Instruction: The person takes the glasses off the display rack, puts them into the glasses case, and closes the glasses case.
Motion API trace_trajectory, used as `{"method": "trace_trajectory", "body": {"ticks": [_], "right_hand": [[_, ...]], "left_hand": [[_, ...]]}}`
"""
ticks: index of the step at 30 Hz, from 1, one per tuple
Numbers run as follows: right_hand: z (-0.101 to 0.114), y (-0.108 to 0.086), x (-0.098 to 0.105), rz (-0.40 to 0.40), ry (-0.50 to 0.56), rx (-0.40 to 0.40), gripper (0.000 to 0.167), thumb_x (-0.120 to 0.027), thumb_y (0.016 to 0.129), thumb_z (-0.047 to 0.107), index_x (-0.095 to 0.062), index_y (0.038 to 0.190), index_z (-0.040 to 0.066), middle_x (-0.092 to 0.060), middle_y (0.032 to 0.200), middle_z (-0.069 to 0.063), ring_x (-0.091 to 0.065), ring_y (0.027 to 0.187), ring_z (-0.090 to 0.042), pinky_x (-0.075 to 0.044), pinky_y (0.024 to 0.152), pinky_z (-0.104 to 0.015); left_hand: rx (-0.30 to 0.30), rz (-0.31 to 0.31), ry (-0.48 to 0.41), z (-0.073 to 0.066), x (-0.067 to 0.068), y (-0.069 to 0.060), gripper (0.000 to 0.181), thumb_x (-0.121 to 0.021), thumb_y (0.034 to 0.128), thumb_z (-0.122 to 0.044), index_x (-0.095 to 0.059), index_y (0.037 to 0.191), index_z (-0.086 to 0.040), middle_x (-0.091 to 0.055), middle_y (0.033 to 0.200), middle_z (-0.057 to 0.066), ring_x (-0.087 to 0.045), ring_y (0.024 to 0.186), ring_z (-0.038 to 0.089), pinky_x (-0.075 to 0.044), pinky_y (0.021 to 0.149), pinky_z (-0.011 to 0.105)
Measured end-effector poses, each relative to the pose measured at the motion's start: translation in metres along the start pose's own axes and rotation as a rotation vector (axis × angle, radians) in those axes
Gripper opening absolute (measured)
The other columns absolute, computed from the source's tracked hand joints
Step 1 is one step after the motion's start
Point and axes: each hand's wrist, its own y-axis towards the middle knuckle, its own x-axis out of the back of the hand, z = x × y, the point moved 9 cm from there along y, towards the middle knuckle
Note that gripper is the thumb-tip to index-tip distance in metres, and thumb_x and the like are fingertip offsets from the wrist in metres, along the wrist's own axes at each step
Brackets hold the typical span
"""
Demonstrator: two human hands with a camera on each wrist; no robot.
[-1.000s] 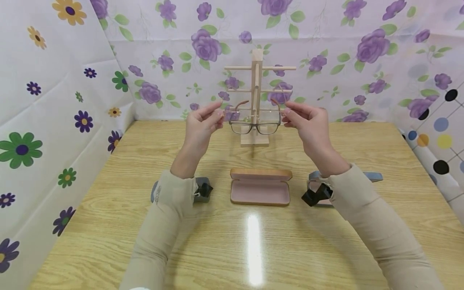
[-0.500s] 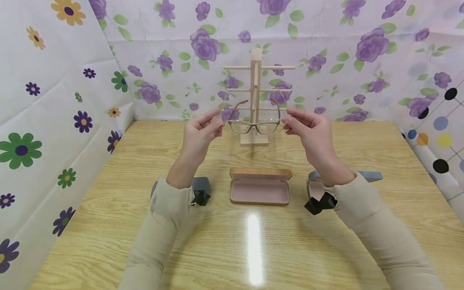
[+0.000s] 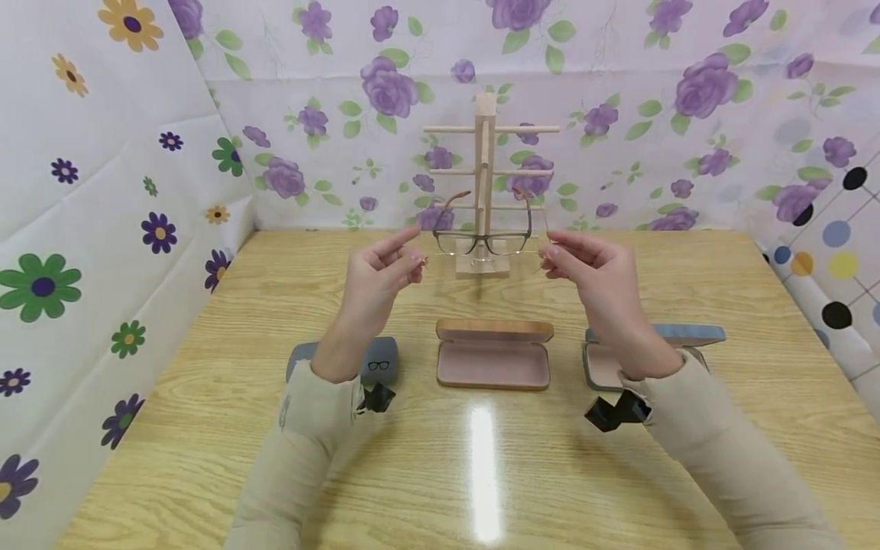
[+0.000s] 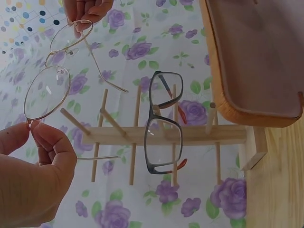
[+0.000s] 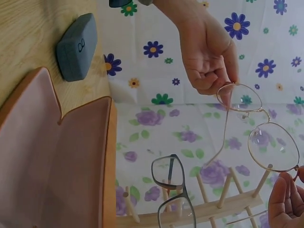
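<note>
A pair of round glasses with thin gold wire rims (image 4: pixel 28 99) is held in the air between both hands, in front of the wooden stand (image 3: pixel 485 114). My left hand (image 3: pixel 374 286) pinches one end of the frame between thumb and forefinger. At the other end my right hand (image 3: pixel 605 286) pinches it the same way. The gold temples point toward the stand. Dark rectangular glasses (image 4: pixel 150 130) with orange-brown temple tips hang on a lower peg of the stand, behind the gold pair in the head view.
An orange-brown glasses case (image 3: pixel 493 367) with pink lining lies open at mid-table. Left of it sits a closed blue-grey case (image 3: pixel 385 349); to its right, an open blue case (image 3: pixel 690 334), partly hidden by the right arm. Flowered cloth (image 3: pixel 309 46) hangs behind the stand.
Both hands have come down and slightly back toward the body with the gold glasses, which now appear below the dark pair's top edge. The dark glasses and cases stay in place.
</note>
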Motion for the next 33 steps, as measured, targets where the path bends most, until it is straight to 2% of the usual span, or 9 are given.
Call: {"method": "trace_trajectory", "body": {"ticks": [6, 16, 33], "right_hand": [[-0.007, -0.011, 0.004, 0.009, -0.041, -0.044, 0.027, -0.065, 0.085, 0.012, -0.064, 0.108, -0.001, -0.068, 0.086, -0.005, -0.063, 0.072, -0.015, -0.053, 0.067, -0.023], [-0.020, -0.028, 0.010, 0.006, -0.080, -0.089, 0.030, -0.066, 0.084, 0.016, -0.064, 0.110, 0.001, -0.069, 0.086, -0.001, -0.063, 0.072, -0.013, -0.053, 0.067, -0.023], [-0.033, -0.038, 0.012, 0.017, 0.070, -0.108, 0.019, -0.065, 0.083, 0.004, -0.069, 0.101, 0.009, -0.068, 0.082, -0.001, -0.061, 0.071, -0.011, -0.052, 0.061, -0.023]], "left_hand": [[0.048, -0.006, 0.039, 0.011, 0.002, -0.009, 0.041, -0.053, 0.0871, 0.007, -0.047, 0.127, 0.007, -0.062, 0.072, 0.000, -0.057, 0.064, 0.011, -0.049, 0.063, 0.021], [0.053, 0.019, 0.121, 0.020, 0.002, -0.026, 0.041, -0.055, 0.0872, 0.005, -0.047, 0.128, 0.006, -0.063, 0.074, -0.003, -0.056, 0.064, 0.009, -0.050, 0.066, 0.022], [0.069, 0.077, 0.164, 0.029, 0.002, -0.034, 0.043, -0.054, 0.0870, 0.006, -0.046, 0.129, 0.007, -0.064, 0.077, -0.002, -0.056, 0.064, 0.011, -0.050, 0.068, 0.024]]}}
